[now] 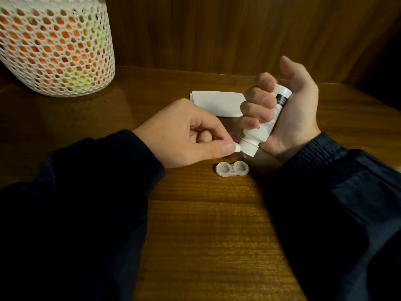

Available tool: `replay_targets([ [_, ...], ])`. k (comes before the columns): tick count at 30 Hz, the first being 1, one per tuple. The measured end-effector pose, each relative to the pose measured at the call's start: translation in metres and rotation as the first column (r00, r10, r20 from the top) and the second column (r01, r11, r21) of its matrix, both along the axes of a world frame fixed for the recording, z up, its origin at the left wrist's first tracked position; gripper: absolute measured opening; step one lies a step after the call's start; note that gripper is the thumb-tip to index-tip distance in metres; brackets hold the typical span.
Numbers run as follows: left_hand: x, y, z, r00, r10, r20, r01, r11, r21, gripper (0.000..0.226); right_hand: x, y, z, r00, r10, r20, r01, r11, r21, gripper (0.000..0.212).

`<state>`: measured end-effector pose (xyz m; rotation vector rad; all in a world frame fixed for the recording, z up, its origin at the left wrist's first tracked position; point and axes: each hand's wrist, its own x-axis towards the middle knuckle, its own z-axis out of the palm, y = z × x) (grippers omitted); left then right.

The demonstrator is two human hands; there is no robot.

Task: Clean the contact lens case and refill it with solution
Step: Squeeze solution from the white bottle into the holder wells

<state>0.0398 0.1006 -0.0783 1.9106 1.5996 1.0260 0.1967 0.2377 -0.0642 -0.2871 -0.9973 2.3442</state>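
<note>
Bottle [264, 124] tilted — gripped, right hand [284, 114]

A: Table [208, 224]: wood, grain plain, polished, some sheen. Wall panel [217, 29] wood too, duller.

B: Case [231, 169]?

A: Clear plastic, smooth, slightly frosted. Bottle [263, 124]: white plastic, smooth, matt; dark printed label.

B: Basket [56, 51]?

A: White mesh, looks like plastic, matt. Tissue [217, 103]: white paper, matt, folded. Sleeves [86, 203]: dark cloth, ribbed cuffs. Purple cap [234, 136] mostly hidden; finish unclear.
</note>
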Motion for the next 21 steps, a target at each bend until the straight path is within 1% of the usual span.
replay_targets([
  [3,0.0014,-0.0005,0.0017,0.999,0.035,0.036,-0.036,0.999,0.028,0.016,0.0006,0.0029,-0.0005,0.999,0.009,-0.052,-0.014,0.994,-0.105,0.055],
  [6,0.0037,-0.0015,0.005,0.997,0.075,0.009,-0.076,0.994,0.078,0.02,0.0005,0.0046,-0.0014,0.993,0.028,-0.113,-0.058,0.96,-0.274,0.048],
  [9,0.0046,-0.0001,0.0073,0.989,0.149,-0.018,-0.145,0.981,0.128,0.042,-0.0004,0.004,-0.0005,0.991,0.041,-0.13,-0.091,0.908,-0.408,0.037],
  [11,0.0041,0.0006,0.0075,0.983,0.18,0.024,-0.181,0.972,0.15,0.044,-0.0004,0.0036,0.0015,0.994,0.028,-0.109,-0.074,0.891,-0.447,0.034],
  [14,0.0028,0.0015,0.0073,0.958,0.217,0.19,-0.246,0.958,0.149,0.041,-0.0015,0.0019,0.0043,0.997,0.033,-0.071,-0.06,0.905,-0.422,0.038],
  [17,-0.0001,0.0031,0.0064,0.903,0.268,0.335,-0.327,0.935,0.134,0.048,-0.005,-0.0001,0.0057,0.998,0.044,-0.051,-0.059,0.927,-0.371,0.035],
  [19,-0.0021,0.0038,0.0066,0.867,0.28,0.413,-0.358,0.926,0.123,0.052,-0.0065,-0.0005,0.0057,0.998,0.053,-0.025,-0.058,0.949,-0.31,0.033],
  [21,-0.0044,0.0048,0.0068,0.821,0.292,0.491,-0.387,0.917,0.102,0.058,-0.0078,-0.0015,0.0051,0.996,0.065,0.064,-0.051,0.979,-0.196,0.033],
])
